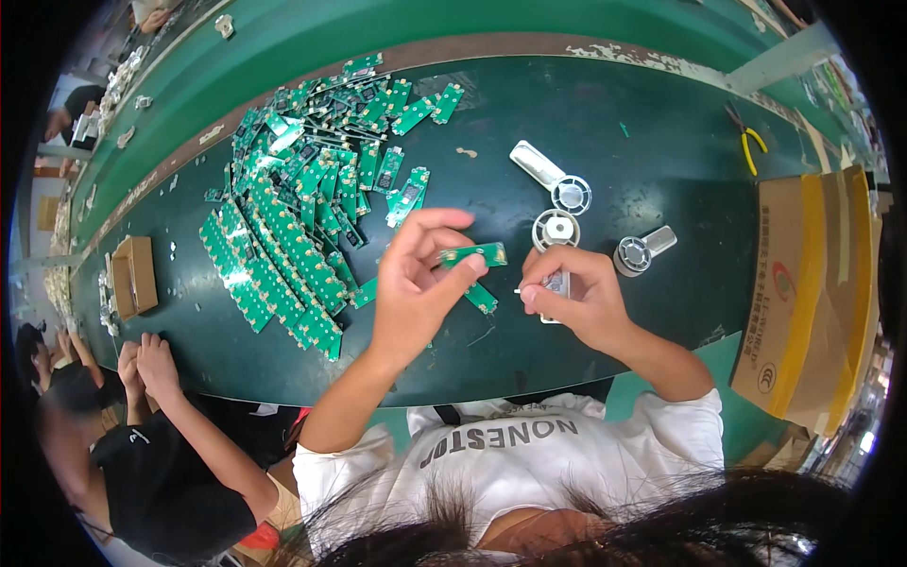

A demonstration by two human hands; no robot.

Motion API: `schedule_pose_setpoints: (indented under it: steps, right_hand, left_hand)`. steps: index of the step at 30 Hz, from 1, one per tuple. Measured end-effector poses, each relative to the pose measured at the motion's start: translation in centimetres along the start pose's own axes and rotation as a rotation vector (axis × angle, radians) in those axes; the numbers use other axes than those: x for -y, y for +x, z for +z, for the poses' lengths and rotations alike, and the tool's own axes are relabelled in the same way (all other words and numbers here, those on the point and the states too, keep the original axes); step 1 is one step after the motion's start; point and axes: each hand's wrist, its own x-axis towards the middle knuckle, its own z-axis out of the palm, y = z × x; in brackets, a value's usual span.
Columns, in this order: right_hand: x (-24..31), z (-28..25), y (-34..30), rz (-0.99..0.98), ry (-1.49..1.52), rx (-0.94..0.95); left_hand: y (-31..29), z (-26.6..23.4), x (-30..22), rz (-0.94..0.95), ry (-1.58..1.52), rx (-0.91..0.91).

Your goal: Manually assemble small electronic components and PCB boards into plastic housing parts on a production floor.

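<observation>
A small green circuit board (pixel 489 253) is pinched between the thumb and fingers of my left hand (pixel 413 283), raised over the table's near middle. My right hand (pixel 593 300) is closed, thumb against fingertips, with a tiny pale tip showing there; what it grips is mostly hidden. Under and behind those fingers lies a white fan-shaped housing (pixel 557 215) with a round ringed head, its handle partly covered by my hand. Another green board (pixel 481 299) rests on the table between my hands.
A big heap of green boards (pixel 312 189) spreads across the left. Two more fan-shaped housings (pixel 537 165) (pixel 635 255) lie at the right, with yellow-handled pliers (pixel 751 149) beyond. A cardboard carton (pixel 803 302) stands far right; a small open box (pixel 134 277) sits left, near a co-worker's hands (pixel 151 367).
</observation>
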Motion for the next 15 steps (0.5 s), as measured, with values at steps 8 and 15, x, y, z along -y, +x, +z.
schedule_pose_setpoints:
  steps: [8, 15]
  right_hand:
    - [-0.1, -0.4, 0.0, 0.055, 0.223, -0.052]
    - [-0.6, 0.5, -0.2, 0.043, 0.196, -0.089]
  left_hand:
    - [-1.4, 1.6, 2.1, 0.062, 0.355, 0.119]
    - [-1.5, 2.5, 2.2, 0.335, 0.690, 0.080]
